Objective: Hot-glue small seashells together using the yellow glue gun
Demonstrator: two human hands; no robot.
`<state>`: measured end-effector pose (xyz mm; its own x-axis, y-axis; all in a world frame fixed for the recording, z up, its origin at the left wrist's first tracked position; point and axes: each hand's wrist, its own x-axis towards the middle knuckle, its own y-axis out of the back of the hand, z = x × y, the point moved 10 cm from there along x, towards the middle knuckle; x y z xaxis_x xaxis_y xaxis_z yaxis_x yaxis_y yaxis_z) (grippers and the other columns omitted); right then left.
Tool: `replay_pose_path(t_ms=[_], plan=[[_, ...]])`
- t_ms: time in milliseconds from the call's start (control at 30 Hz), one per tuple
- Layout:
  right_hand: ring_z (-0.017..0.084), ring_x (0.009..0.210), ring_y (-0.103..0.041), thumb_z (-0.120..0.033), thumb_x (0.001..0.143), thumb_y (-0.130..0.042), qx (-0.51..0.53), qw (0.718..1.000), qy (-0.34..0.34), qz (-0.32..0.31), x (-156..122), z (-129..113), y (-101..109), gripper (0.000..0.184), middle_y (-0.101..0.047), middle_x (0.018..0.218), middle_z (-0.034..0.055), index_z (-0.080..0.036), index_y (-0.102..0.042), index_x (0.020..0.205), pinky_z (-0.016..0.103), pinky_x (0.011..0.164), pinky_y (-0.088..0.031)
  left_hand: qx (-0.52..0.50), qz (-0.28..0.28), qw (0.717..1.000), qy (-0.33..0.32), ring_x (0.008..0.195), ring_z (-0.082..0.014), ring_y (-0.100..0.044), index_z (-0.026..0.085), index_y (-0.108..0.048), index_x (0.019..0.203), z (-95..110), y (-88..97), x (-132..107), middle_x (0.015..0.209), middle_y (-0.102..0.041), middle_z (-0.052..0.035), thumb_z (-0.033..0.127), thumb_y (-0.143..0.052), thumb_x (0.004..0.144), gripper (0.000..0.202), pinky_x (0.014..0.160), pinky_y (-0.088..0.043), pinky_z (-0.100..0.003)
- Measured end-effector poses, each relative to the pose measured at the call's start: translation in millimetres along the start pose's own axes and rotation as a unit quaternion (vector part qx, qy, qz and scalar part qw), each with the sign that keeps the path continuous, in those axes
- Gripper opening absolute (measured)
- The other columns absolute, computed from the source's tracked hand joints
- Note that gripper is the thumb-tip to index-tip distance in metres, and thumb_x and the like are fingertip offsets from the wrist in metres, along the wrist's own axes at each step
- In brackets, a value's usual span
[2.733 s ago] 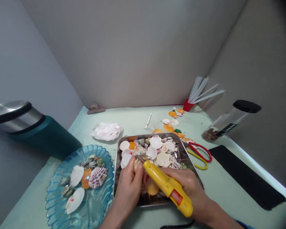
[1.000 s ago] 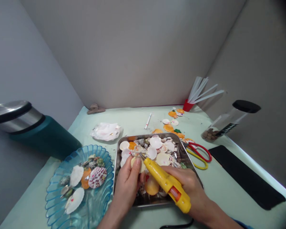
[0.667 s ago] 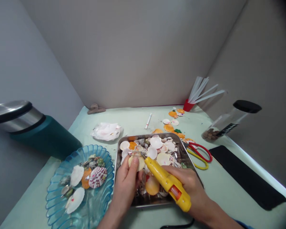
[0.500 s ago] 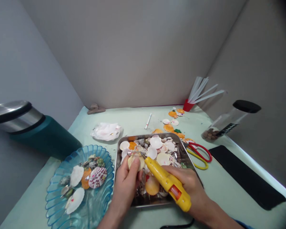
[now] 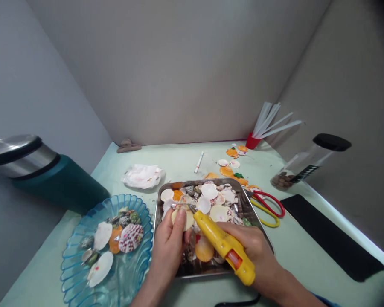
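Note:
Over the front left of a metal tray heaped with seashells, my left hand pinches a pale yellow scallop shell, thumb on its face. My right hand is wrapped round a yellow hot glue gun. The gun's metal nozzle points up and left, at the shell's upper edge; whether it touches cannot be made out. An orange shell lies in the tray below the gun. A blue fluted plate at the left holds several shells.
Red and yellow handled scissors lie against the tray's right side, by a black strip. Behind are orange shells, a marker, a plastic bag and a red cup of glue sticks. A teal bottle and a clear jar flank them.
Very little differs. The glue gun has shifted slightly left and down with my right hand, while my left hand keeps its pinch on the shell.

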<state>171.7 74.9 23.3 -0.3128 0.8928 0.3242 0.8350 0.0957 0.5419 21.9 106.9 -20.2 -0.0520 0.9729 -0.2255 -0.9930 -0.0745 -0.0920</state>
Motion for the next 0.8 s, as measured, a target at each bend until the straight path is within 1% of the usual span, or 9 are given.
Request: replay_pose_path(t_ms=[133, 300, 433, 600, 700, 800], plan=[[0.016, 0.067, -0.065, -0.025, 0.079, -0.063, 0.005, 1.0, 0.001, -0.003, -0.5, 0.2, -0.4, 0.018, -0.07, 0.08, 0.0032, -0.018, -0.062, 0.096, 0.024, 0.063, -0.05, 0.015, -0.023, 1.0, -0.001, 0.045, -0.0065, -0.035, 0.02, -0.045, 0.07, -1.1, -3.2, 1.6, 0.05, -0.038, 0.008, 0.05, -0.054, 0.08, 0.033, 0.042, -0.03, -0.015], [0.017, 0.067, -0.065, -0.026, 0.079, -0.063, -0.009, 1.0, 0.002, 0.0, 0.3, -0.3, 0.2, 0.018, -0.069, 0.078, 0.0033, -0.018, -0.062, 0.095, 0.023, 0.064, -0.05, 0.008, 0.004, 1.0, -0.007, 0.045, -0.0061, -0.036, 0.019, -0.048, 0.071, 0.5, 0.2, 0.5, 0.054, -0.04, 0.0077, 0.047, -0.057, 0.079, 0.031, 0.044, -0.031, -0.016], [0.017, 0.065, -0.065, -0.028, 0.079, -0.061, -0.013, 1.0, 0.01, 0.009, 0.5, -1.9, 1.7, 0.021, -0.07, 0.078, 0.004, -0.017, -0.064, 0.097, 0.024, 0.062, -0.05, 0.011, 0.008, 1.0, -0.004, 0.044, -0.0062, -0.035, 0.019, -0.048, 0.069, 0.9, -0.1, -0.9, 0.052, -0.038, 0.0081, 0.048, -0.056, 0.079, 0.032, 0.044, -0.03, -0.016], [0.016, 0.066, -0.065, -0.026, 0.079, -0.061, -0.016, 1.0, 0.0, 0.006, -0.8, 1.0, 0.8, 0.018, -0.07, 0.079, 0.0029, -0.018, -0.064, 0.095, 0.023, 0.062, -0.049, 0.028, 0.001, 1.0, -0.001, 0.051, -0.007, -0.039, 0.018, -0.051, 0.073, -0.1, 1.9, 1.5, 0.064, -0.045, 0.0053, 0.049, -0.059, 0.076, 0.032, 0.047, -0.035, -0.016], [0.016, 0.067, -0.065, -0.027, 0.08, -0.062, -0.009, 1.0, 0.002, 0.001, -1.9, 1.4, -0.9, 0.019, -0.07, 0.08, 0.0031, -0.018, -0.063, 0.097, 0.023, 0.063, -0.049, 0.025, -0.014, 1.0, 0.01, 0.05, -0.007, -0.037, 0.019, -0.052, 0.073, -2.6, 0.2, 2.4, 0.063, -0.043, 0.0055, 0.05, -0.06, 0.076, 0.032, 0.046, -0.035, -0.016], [0.016, 0.068, -0.065, -0.026, 0.08, -0.062, -0.003, 1.0, 0.0, -0.005, -2.2, 2.0, -2.2, 0.021, -0.07, 0.082, 0.0032, -0.018, -0.062, 0.1, 0.023, 0.064, -0.049, 0.019, -0.014, 1.0, 0.013, 0.052, -0.0067, -0.036, 0.018, -0.054, 0.075, -2.7, 0.1, 2.1, 0.065, -0.042, 0.0053, 0.048, -0.059, 0.076, 0.031, 0.045, -0.034, -0.015]])
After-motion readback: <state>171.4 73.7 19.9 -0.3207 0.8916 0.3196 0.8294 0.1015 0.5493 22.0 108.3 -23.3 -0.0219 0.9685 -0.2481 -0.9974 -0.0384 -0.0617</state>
